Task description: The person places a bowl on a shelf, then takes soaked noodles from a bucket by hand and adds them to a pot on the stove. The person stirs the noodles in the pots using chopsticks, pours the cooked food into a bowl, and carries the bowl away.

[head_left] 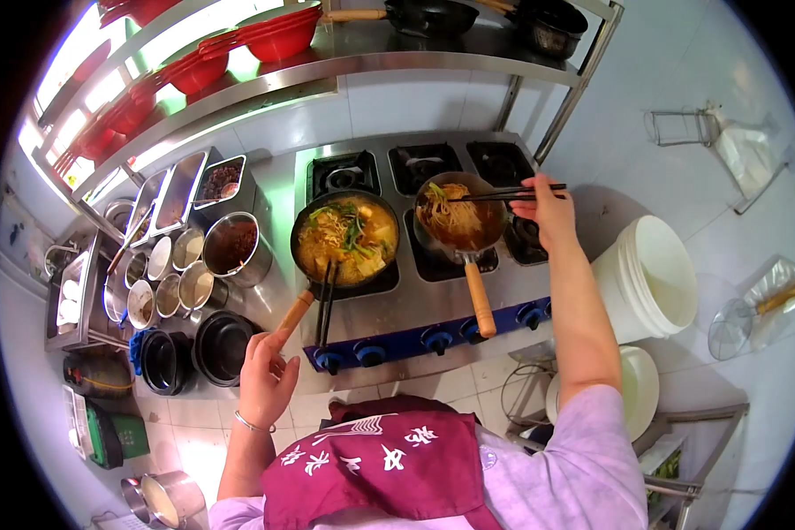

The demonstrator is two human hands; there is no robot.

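Note:
My right hand [546, 210] grips a pair of dark chopsticks [508, 193], whose tips reach into the noodles [446, 208] in the right pot [493, 237]. That pot sits on a burner, its wooden handle [479, 296] pointing toward me. My left hand [269, 375] is at the end of the wooden handle [296, 312] of the left pan [344, 284], with its fingers curled. In this pan are noodles, greens and pale chunks in yellow broth [362, 231]. A second pair of chopsticks [326, 302] leans over its near rim.
Metal containers [231, 249] with ingredients and black bowls [223, 347] stand left of the stove [397, 305]. Red bowls [278, 35] and black pans [428, 16] line the shelf above. White buckets [649, 278] stand on the right, and a strainer [731, 329] hangs on the wall.

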